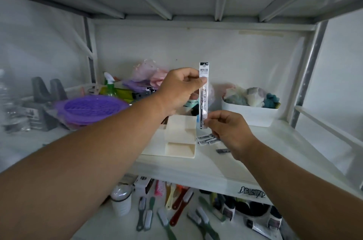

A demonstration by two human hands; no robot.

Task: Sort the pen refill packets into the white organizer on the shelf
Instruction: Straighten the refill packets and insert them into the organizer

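Head view: left hand (179, 90) and right hand (228, 131) pinch the upright pen refill packet (203, 95) by top and bottom above the white organizer (180, 141); probably light, floppy, slick, so end grips suit it.

Soft, even, cool light with faint shadows; wide-angle bending at the edges, left side hazy and blurred.

I see my left hand (179, 90) pinching the upper part of a pen refill packet (203, 96), held upright, while my right hand (228, 131) pinches its lower end. Just below sits the white organizer (179, 141) on the shelf (255, 153). More packets (208, 139) lie beside it, partly behind my right hand. A white bin (249, 115) stands near the back right.
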